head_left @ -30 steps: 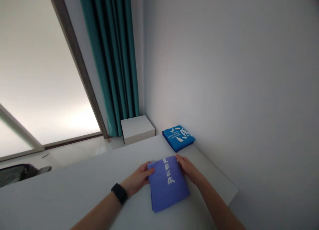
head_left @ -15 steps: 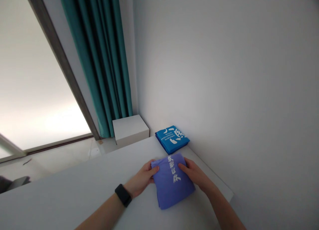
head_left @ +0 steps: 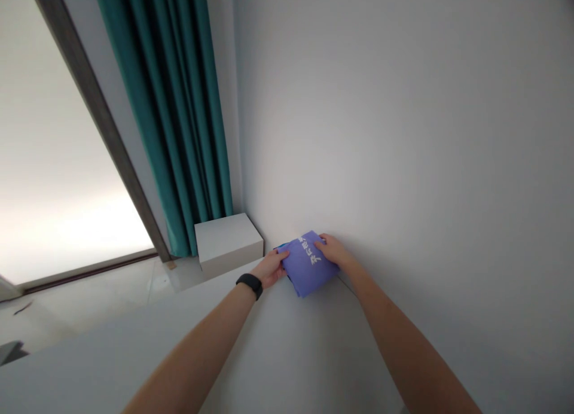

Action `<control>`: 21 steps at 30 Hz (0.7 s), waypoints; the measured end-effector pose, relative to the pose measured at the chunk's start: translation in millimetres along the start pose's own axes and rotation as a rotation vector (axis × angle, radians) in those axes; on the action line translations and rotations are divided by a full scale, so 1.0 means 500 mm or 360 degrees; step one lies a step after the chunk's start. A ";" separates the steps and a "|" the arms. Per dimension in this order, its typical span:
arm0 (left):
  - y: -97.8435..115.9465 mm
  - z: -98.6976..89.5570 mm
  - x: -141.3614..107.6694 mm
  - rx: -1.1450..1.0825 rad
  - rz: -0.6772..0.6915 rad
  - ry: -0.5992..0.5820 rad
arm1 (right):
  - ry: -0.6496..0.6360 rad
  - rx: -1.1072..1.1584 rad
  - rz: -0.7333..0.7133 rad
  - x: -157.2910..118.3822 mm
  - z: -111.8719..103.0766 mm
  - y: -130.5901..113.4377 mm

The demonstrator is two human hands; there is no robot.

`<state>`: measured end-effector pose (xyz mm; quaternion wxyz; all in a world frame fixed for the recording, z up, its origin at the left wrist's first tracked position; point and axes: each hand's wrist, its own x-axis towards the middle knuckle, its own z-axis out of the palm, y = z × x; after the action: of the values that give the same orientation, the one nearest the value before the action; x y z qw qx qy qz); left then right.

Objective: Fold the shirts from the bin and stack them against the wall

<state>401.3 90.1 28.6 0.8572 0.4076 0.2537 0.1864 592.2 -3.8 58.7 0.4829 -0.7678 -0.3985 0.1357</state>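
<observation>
A folded purple T-shirt [head_left: 309, 273] with white lettering is gripped at its two sides. My left hand [head_left: 272, 267] pinches its left edge, thumb on top. On the opposite edge my right hand [head_left: 334, 250] holds it the same way. Beneath the purple shirt lies a blue folded garment [head_left: 281, 245], of which only a sliver shows at the far left corner. Whether the purple shirt rests on the blue one or hangs just above it, I cannot tell.
The white table [head_left: 192, 342] reaches to the wall [head_left: 381, 133] on the right. A white box [head_left: 228, 237] stands past its far edge, by the teal curtain [head_left: 179, 121]. At left is a bright frosted glass panel [head_left: 67, 174].
Both hands have carried the purple T-shirt forward, away from me, until it covers nearly all of the blue folded garment. The view has shifted slightly.
</observation>
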 end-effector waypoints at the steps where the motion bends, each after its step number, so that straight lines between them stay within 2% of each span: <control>1: -0.005 -0.005 0.008 -0.0004 -0.0004 0.0009 | -0.0006 -0.0036 -0.0019 0.003 0.007 0.004; 4: -0.023 -0.022 0.022 -0.0030 -0.0017 0.0037 | -0.0063 -0.0159 -0.0084 -0.021 0.015 0.016; 8: -0.038 -0.034 0.028 -0.0078 -0.0034 0.0060 | -0.0048 -0.0278 -0.0145 -0.101 0.002 0.043; 9: -0.039 -0.036 0.029 -0.0088 -0.0037 0.0060 | -0.0018 -0.0317 -0.0149 -0.125 -0.001 0.052; 12: -0.039 -0.040 0.030 -0.0105 -0.0045 0.0048 | 0.0245 -0.0465 -0.0153 -0.186 -0.001 0.080; 14: -0.039 -0.042 0.029 -0.0108 -0.0048 0.0036 | 0.0308 -0.0263 -0.0060 -0.213 0.008 0.094; 18: -0.038 -0.043 0.024 -0.0098 -0.0045 0.0029 | 0.0228 0.0349 0.0242 -0.233 0.025 0.103; 21: -0.033 -0.040 0.022 -0.0085 -0.0034 0.0019 | 0.0271 0.0511 0.0289 -0.229 0.024 0.100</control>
<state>400.1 98.0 1.5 0.8681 0.3809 0.2580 0.1863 535.2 -92.1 -9.9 0.6169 -0.7224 -0.2587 0.1752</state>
